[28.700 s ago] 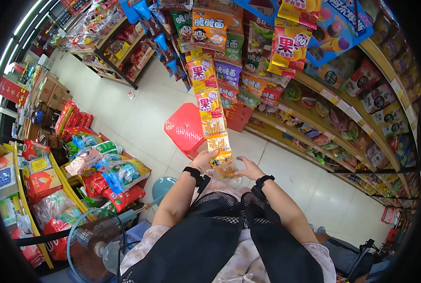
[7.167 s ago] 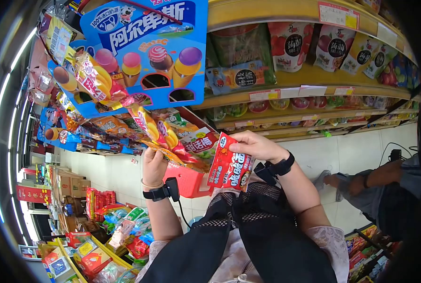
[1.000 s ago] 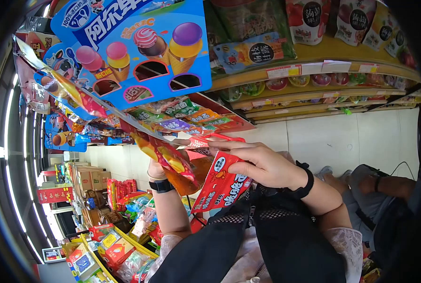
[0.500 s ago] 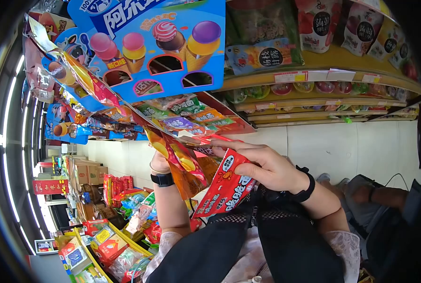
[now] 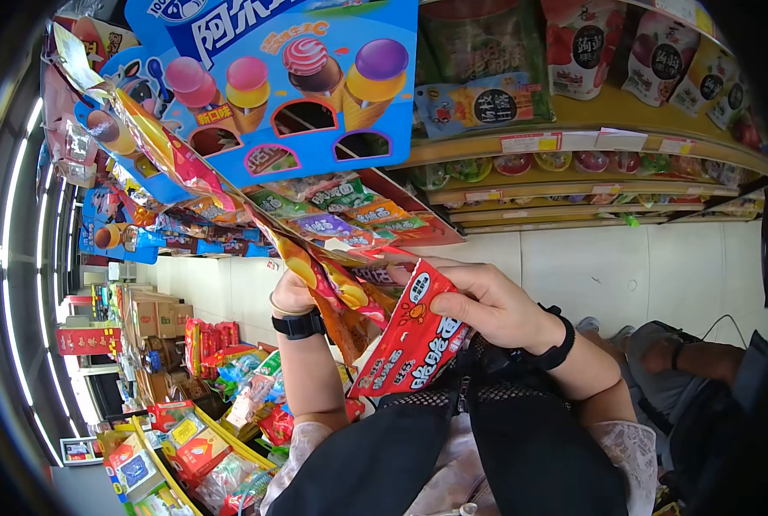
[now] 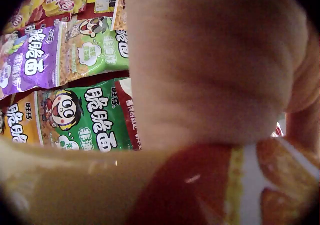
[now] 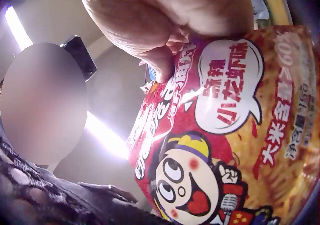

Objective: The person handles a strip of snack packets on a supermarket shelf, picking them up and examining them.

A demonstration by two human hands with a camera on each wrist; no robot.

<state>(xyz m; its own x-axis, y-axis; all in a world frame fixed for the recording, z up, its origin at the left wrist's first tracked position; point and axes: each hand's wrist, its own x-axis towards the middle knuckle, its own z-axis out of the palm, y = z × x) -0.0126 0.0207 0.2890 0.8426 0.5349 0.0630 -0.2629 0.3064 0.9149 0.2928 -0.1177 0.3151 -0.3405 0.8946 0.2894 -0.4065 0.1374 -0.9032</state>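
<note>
A red packet (image 5: 411, 334) is pinched, likely for steadiness, by the right hand (image 5: 502, 306), the grip of the left hand (image 5: 292, 293) hidden.

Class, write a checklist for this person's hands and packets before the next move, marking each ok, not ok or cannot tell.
1. Right hand pinches red packet, thumb on its front: ok.
2. Left hand has hold of packet strip: cannot tell, fingers hidden.
3. Red packet apart from packet strip: cannot tell, they overlap in view.
4. Nobody else in head view: not ok, another person at right.
</note>
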